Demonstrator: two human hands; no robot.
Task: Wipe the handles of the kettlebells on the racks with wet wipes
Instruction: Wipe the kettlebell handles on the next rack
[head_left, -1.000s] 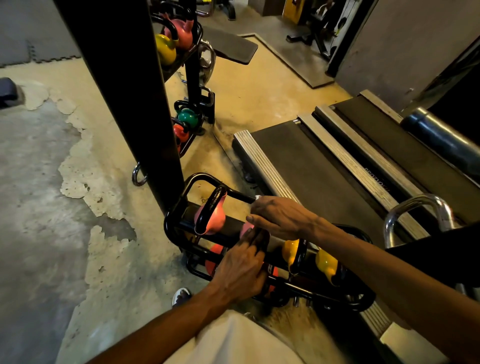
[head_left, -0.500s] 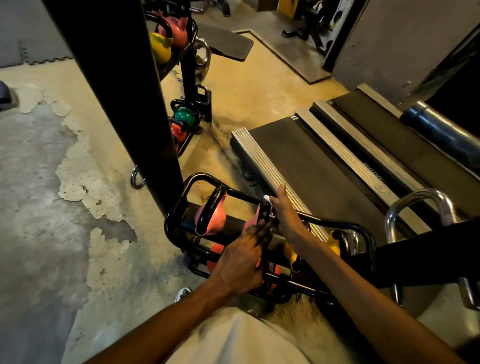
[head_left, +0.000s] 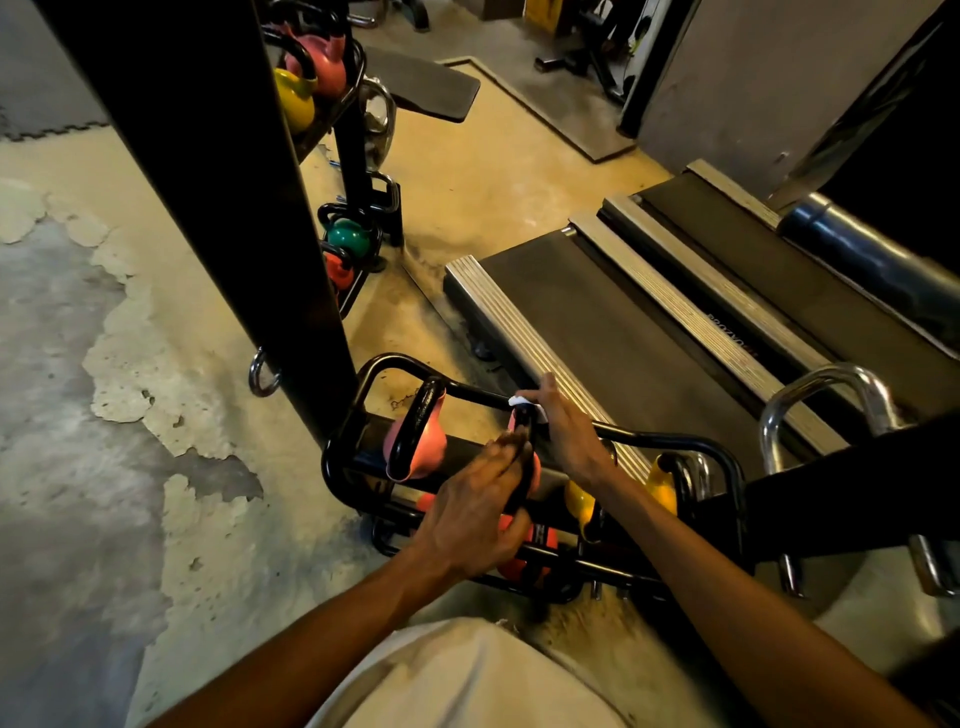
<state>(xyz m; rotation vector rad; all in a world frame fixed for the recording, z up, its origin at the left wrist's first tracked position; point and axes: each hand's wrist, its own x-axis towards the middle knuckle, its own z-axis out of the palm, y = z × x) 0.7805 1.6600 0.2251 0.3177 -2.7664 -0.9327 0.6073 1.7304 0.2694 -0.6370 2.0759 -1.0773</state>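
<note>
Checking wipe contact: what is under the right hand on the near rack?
A white wipe peeks out beneath the right hand, at the top of a pink kettlebell's black handle. The palm covers the rest of the wipe.

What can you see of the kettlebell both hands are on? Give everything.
The pink kettlebell sits on the top tier of the low black rack, right of another pink kettlebell. Mostly hidden: only slivers of pink body and a glossy black handle show. The left hand holds the handle's near side; the right hand presses a white wet wipe on its top. Yellow kettlebells sit further right.
</note>
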